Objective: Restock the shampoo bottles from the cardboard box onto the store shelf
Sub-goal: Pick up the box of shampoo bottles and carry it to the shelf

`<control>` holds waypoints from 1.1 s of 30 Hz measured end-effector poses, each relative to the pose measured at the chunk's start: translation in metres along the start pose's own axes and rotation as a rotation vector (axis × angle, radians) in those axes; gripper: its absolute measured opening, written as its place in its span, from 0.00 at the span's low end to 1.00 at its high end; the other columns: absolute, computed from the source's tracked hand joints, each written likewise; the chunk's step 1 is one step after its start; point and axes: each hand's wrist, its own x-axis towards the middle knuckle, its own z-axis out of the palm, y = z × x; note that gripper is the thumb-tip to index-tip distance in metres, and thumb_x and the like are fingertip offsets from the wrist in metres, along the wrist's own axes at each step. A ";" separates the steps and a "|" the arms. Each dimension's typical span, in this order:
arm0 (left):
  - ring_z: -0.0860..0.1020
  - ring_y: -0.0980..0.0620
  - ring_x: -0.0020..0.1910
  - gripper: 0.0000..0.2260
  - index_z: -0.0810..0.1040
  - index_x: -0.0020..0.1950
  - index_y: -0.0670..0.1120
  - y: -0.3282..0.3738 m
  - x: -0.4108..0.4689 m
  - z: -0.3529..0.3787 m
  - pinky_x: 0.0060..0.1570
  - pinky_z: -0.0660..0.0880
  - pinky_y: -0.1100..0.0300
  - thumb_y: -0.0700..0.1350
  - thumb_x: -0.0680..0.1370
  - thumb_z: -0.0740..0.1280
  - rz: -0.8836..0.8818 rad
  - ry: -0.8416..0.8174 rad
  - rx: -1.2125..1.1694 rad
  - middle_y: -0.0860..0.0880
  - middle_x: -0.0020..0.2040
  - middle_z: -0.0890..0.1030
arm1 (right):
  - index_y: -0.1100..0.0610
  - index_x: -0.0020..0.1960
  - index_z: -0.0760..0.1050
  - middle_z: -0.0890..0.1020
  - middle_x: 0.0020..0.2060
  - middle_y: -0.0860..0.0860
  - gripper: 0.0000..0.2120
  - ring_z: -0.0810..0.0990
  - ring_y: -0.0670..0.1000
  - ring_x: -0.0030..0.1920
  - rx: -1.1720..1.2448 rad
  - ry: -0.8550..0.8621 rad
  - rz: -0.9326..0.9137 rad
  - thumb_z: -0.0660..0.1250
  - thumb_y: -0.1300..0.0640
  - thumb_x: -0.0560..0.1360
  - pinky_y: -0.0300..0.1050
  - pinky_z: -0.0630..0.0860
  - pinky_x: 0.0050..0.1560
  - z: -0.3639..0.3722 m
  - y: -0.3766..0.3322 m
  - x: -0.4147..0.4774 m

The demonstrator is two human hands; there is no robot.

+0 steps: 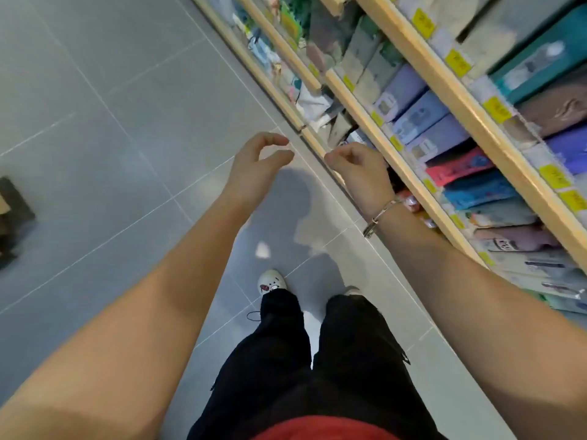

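Observation:
My left hand (259,165) hangs over the grey tiled floor with its fingers curled and apart, holding nothing. My right hand (359,168), with a metal bracelet on its wrist, is loosely curled beside the front edge of the wooden store shelf (409,179); it holds nothing. A brown cardboard box (12,211) shows only partly at the far left edge of the floor. No shampoo bottle is visible; the shelf tiers hold flat packaged goods in purple, teal, red and beige.
Yellow price tags (497,109) line the shelf rails on the right. The grey tiled floor (127,138) stretches left and ahead. My black trousers and white shoes (271,281) stand below, close to the shelf base.

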 end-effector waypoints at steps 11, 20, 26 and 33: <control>0.70 0.60 0.49 0.09 0.77 0.57 0.48 -0.080 -0.003 -0.154 0.32 0.65 0.82 0.44 0.78 0.63 -0.241 0.373 -0.119 0.53 0.57 0.71 | 0.60 0.45 0.77 0.78 0.40 0.52 0.03 0.74 0.49 0.42 -0.351 -0.440 -0.115 0.67 0.59 0.74 0.33 0.69 0.40 0.170 -0.041 0.022; 0.69 0.66 0.45 0.10 0.75 0.59 0.49 -0.113 0.001 -0.275 0.38 0.64 0.75 0.44 0.77 0.63 -0.337 0.625 -0.218 0.53 0.59 0.70 | 0.59 0.44 0.78 0.79 0.39 0.51 0.03 0.76 0.49 0.42 -0.499 -0.704 -0.247 0.67 0.59 0.73 0.38 0.70 0.43 0.316 -0.106 0.051; 0.70 0.59 0.56 0.10 0.75 0.58 0.50 -0.140 0.000 -0.355 0.51 0.65 0.66 0.45 0.77 0.64 -0.422 0.770 -0.320 0.51 0.62 0.72 | 0.56 0.42 0.75 0.77 0.35 0.47 0.02 0.74 0.48 0.41 -0.640 -0.878 -0.329 0.67 0.58 0.73 0.35 0.69 0.39 0.407 -0.145 0.056; 0.72 0.50 0.61 0.10 0.75 0.58 0.49 -0.180 -0.028 -0.444 0.50 0.65 0.62 0.44 0.78 0.63 -0.525 0.940 -0.372 0.47 0.63 0.74 | 0.56 0.41 0.74 0.75 0.32 0.43 0.03 0.72 0.41 0.34 -0.659 -1.022 -0.382 0.67 0.58 0.73 0.30 0.67 0.36 0.508 -0.173 0.024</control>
